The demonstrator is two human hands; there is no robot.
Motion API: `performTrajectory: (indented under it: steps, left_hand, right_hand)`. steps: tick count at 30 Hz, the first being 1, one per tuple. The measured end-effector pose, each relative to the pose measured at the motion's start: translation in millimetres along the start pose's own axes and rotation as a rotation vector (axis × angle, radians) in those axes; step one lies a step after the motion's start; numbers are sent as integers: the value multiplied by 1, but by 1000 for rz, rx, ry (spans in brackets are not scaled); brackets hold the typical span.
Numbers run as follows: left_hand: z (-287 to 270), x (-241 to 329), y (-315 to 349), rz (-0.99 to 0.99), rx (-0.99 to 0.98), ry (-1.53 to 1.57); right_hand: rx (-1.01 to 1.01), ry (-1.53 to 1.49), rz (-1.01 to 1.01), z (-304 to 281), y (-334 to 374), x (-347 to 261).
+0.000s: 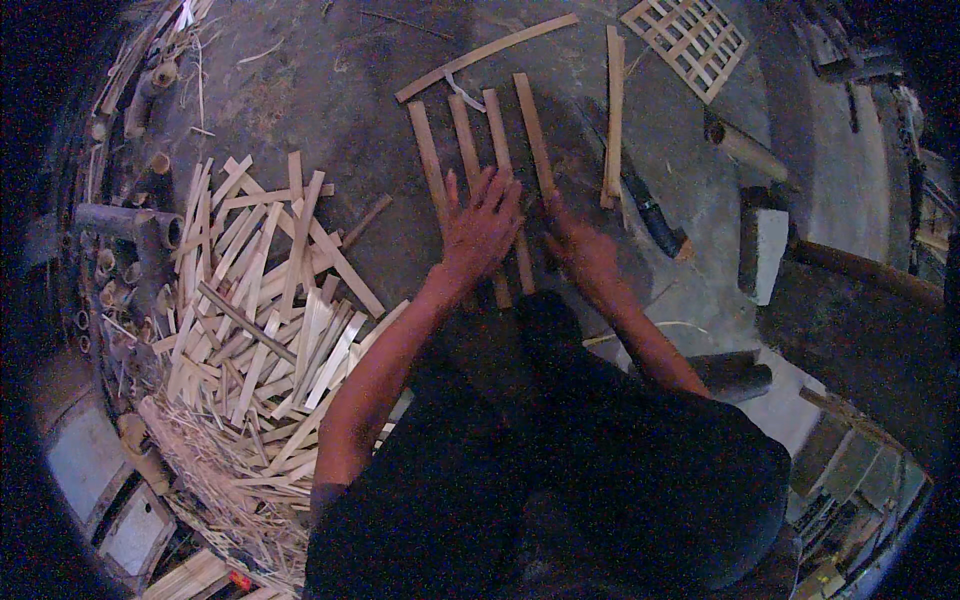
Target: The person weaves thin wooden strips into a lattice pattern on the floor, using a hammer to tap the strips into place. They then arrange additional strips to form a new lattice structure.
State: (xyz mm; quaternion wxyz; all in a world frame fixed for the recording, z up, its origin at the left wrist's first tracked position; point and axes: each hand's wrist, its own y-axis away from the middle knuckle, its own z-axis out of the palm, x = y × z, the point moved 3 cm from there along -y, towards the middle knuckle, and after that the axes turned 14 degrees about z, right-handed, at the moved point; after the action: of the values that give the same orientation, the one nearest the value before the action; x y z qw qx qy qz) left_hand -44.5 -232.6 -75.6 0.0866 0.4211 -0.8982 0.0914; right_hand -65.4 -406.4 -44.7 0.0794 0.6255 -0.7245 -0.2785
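Observation:
Several flat bamboo strips [425, 140] lie side by side on the floor before me, running away from my body. My left hand [483, 228] rests flat across the left ones, its fingers spread. My right hand [582, 245] is closed at the near part of the rightmost strip [532, 125], fingertips at its edge; the palm side is hidden. Beyond their far ends, another strip [490, 55] lies crosswise, a thin pale sliver [465, 92] hanging off it.
A pile of loose strips [260, 290] spreads at my left, with shavings [200, 450] nearer me. Bamboo tubes [160, 225] line the far left. At the right lie two strips [614, 115], a dark tube [655, 215] and a woven lattice [690, 40].

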Motion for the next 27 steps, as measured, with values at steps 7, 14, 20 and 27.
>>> performTrajectory:
  steps: [7,14,20,27]
  left_hand:
    - [17,7,-28,120,59,58]
    - [21,5,-26,84,3,99]
    - [33,6,-26,146,19,-37]
    - [28,7,-27,111,21,38]
  right_hand:
    - [44,202,23,10,-18,26]
    - [553,-98,11,-43,-79,68]
    - [356,-512,80,-44,-114,136]
    - [122,-775,373,-86,-59,106]
